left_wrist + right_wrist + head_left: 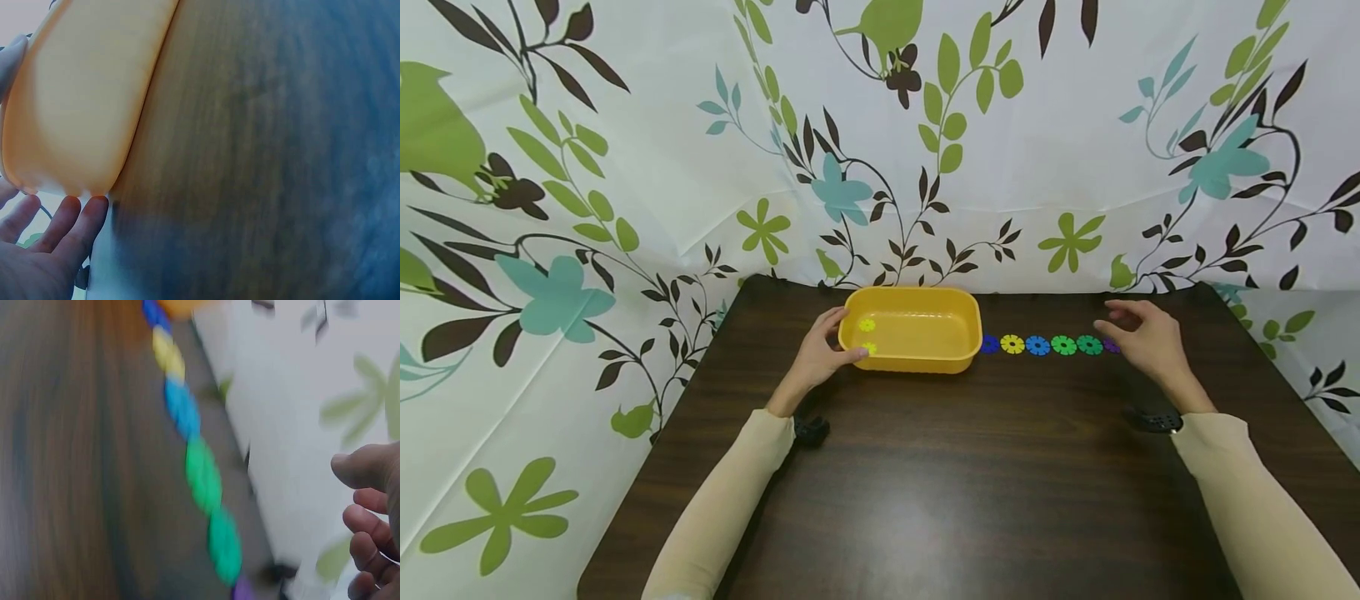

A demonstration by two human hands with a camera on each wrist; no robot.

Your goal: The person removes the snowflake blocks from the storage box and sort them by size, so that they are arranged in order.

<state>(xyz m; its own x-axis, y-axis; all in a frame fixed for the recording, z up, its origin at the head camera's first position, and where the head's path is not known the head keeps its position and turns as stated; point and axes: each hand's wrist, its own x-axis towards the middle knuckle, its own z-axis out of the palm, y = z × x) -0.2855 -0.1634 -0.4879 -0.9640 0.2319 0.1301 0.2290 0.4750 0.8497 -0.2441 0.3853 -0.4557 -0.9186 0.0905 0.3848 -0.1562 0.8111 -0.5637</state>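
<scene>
A yellow plastic tub [925, 365] stands near the back edge of the table, with two small yellow flower-shaped discs [867, 325] at its left end. My left hand [817, 354] grips the tub's left end, thumb at the front corner and fingertips against the end wall [69, 181]. From the tub's right side runs a row of notched discs: dark blue [990, 344], yellow [1012, 344], blue [1037, 345], green [1063, 345], darker green [1089, 345] and purple [1110, 345]. Over the purple disc, partly covering it, hovers my right hand [1153, 346], fingers loosely bent and holding nothing.
The dark wood table [970, 483] reaches toward me below both arms. A white curtain [880, 225] printed with leaves and birds hangs right behind its back edge. Dark bands sit at both wrists.
</scene>
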